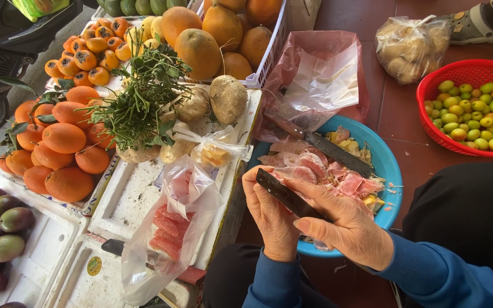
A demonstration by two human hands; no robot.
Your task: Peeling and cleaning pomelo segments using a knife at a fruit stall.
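Two hands are working at lower centre: the right hand (354,227) is gripping a dark-bladed knife (285,195), the left hand (269,214) is curling around something hidden. Pink peeled fruit segments (315,166) are already piling in the blue plastic basin (388,165); more are sitting bagged in a clear plastic bag (173,225) lower left.

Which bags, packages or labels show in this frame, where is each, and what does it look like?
Clear plastic bag: on the white foam tray, upright, holding pink-red peeled segments.
Small clear bag: behind it, knotted, yellowish pieces inside.
Pink bag: behind the blue basin, open and crumpled.
Tied clear bag: on the floor, pale round items.
Round sticker: on the foam box, yellow-green.
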